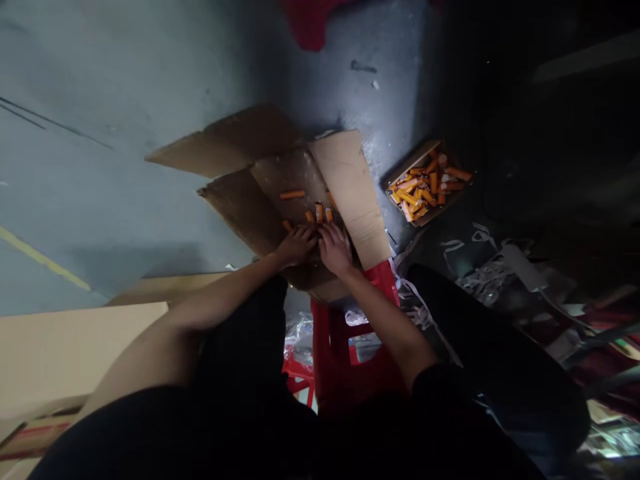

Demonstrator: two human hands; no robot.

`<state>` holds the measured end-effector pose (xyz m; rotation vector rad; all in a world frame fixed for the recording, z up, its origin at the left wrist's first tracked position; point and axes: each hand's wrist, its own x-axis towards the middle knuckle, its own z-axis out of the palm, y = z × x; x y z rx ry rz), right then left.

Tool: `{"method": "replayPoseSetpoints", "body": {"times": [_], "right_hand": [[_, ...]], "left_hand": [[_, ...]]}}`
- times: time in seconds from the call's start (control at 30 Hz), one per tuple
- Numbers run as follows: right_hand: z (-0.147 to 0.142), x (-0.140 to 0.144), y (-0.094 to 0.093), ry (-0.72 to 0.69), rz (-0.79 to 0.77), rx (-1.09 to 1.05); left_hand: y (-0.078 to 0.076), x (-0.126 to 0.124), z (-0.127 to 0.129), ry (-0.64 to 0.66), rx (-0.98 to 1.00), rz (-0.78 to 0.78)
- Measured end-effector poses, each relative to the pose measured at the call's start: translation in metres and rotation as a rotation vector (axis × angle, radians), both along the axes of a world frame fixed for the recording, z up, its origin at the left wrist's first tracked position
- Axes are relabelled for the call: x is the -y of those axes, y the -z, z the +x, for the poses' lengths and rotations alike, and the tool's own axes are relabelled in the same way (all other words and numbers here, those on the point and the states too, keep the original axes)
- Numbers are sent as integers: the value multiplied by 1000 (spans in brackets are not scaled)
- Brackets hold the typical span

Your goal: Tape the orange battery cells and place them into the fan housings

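Two hands (pixel 317 247) in cardboard box (pixel 280 193) on grey floor (pixel 100 133); fingers' state unclear, dim rm.

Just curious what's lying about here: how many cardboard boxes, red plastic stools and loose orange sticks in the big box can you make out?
Open brown cardboard boxes: 2, the big one under the left hand and right hand, and a small one full of orange sticks
Red plastic stools: 1
Loose orange sticks in the big box: about 5
Total: about 8
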<state>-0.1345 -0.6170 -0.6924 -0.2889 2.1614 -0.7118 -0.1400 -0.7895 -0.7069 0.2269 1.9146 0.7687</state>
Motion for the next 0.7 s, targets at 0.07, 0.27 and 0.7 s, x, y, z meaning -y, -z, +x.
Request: {"method": "replayPoseSetpoints", "body": {"times": [0.07, 0.27, 0.7], "right_hand": [[-2, 7, 20, -39, 94, 15], [-42, 31, 69, -108, 119, -57], [-34, -23, 40, -319, 153, -53]], "left_hand": [[10, 6, 5, 19, 5, 1], [30, 25, -2, 51, -69, -69], [46, 25, -37, 18, -225, 39]]}}
